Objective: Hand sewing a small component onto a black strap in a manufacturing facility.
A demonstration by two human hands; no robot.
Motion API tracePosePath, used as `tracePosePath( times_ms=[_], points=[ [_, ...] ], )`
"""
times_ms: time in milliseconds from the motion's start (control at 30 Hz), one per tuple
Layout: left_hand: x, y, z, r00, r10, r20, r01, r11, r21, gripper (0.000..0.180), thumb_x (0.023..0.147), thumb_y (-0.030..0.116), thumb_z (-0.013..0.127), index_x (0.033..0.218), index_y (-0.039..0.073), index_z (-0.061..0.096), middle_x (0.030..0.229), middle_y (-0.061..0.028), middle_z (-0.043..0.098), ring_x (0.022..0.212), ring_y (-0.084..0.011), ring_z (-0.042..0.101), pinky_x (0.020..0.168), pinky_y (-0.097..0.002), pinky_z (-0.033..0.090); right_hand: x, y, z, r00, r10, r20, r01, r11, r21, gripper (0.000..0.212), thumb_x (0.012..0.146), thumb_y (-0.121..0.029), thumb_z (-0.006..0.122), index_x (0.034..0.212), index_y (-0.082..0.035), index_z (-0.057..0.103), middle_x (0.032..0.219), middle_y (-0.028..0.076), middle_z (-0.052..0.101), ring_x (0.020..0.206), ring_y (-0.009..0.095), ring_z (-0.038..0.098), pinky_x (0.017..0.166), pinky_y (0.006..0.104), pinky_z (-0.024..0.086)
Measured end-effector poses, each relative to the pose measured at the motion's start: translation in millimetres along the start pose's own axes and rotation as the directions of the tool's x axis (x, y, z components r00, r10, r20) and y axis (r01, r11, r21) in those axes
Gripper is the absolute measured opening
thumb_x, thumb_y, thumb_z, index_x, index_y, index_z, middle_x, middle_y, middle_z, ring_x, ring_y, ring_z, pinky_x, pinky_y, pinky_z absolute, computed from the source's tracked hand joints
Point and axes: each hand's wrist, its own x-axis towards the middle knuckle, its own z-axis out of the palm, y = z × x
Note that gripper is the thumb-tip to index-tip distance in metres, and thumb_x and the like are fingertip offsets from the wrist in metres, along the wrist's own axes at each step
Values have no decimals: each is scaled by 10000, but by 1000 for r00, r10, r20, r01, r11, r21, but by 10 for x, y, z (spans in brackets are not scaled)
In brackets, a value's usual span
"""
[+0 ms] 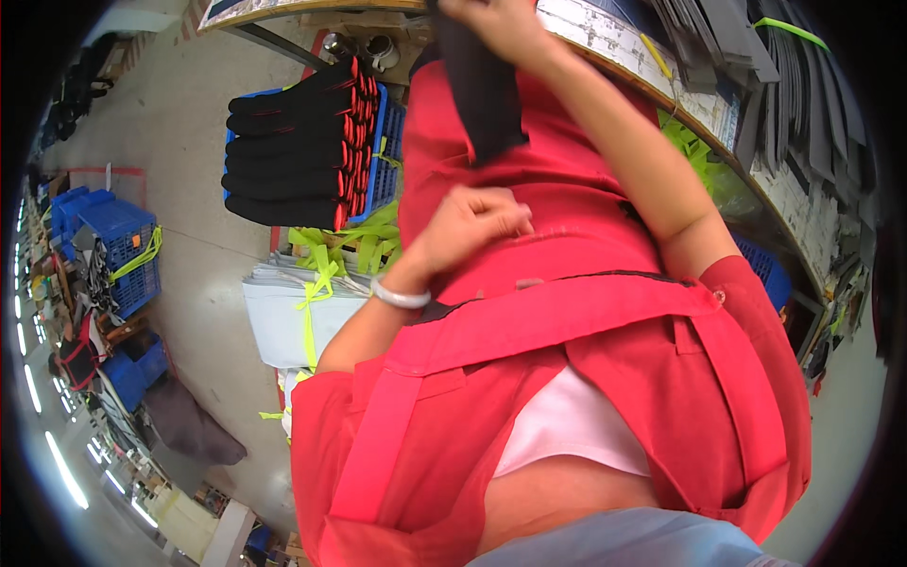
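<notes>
My right hand (496, 26) is at the top edge of the view, its fingers closed on a long black fabric piece (477, 90). The piece hangs down in front of my red apron (557, 198), and its upper end runs out of view. Below its lower end is my left hand (477, 225), with the fingers curled in close to the apron. Whether anything is inside those fingers is hidden. My left wrist wears a pale bracelet (399, 295). The left hand and the black piece are apart.
To the left, a blue crate (383, 161) carries stacked black fabric pieces (293, 142) with red edges. Nearer lie tied pale sheets (302, 317) with yellow-green strips. The worktable (605, 38) at the top right bears bundles of grey strips (803, 104) and a yellow-handled tool (655, 55).
</notes>
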Motion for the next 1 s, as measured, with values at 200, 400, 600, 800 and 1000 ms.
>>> tracePosePath(
  times_ms=[200, 400, 600, 800, 1000],
  points=[
    [152, -187, -877, 983, 29, -179, -145, 722, -677, 335, 854, 79, 658, 1170, 1, 581, 972, -53, 638, 871, -141, 615, 801, -280, 492, -16, -193, 280, 956, -283, 78, 268, 951, 155, 311, 921, -138, 564, 1171, 46, 564, 993, 101, 650, 884, 156, 601, 788, 295, 491],
    [273, 108, -758, 837, -136, -529, -222, 801, -556, 262, 869, 50, 653, 1123, 4, 612, 992, -86, 672, 860, -174, 672, 757, -299, 568, -244, -564, 0, 910, 259, 324, -271, 963, -9, 265, 928, -175, 575, 1118, 9, 589, 956, 99, 631, 879, 164, 598, 796, 304, 486],
    [355, -30, -877, 718, -127, -684, -321, 812, -488, 157, 880, 127, 664, 959, -8, 670, 844, -71, 687, 718, -154, 663, 674, -255, 541, -732, -435, 14, 821, 186, 540, -266, 961, 75, 210, 859, -98, 677, 1032, 10, 630, 891, 55, 658, 875, 114, 618, 819, 265, 490],
    [364, -43, -751, 663, -143, -735, -303, 847, -438, 106, 880, 121, 666, 917, 23, 674, 819, -37, 683, 678, -122, 647, 621, -232, 522, -819, -338, 68, 782, 208, 587, -278, 960, 31, 161, 803, -53, 677, 910, 3, 570, 766, 47, 629, 718, 85, 583, 663, 256, 488],
    [415, -87, -709, 609, -181, -772, -413, 759, -504, 114, 886, 165, 672, 913, 58, 644, 810, -16, 646, 623, -91, 600, 519, -224, 475, -873, -266, 233, 975, 47, 219, -8, 984, -176, 168, 743, 5, 663, 840, -6, 526, 695, 76, 552, 637, 131, 549, 589, 283, 467]
  ],
)
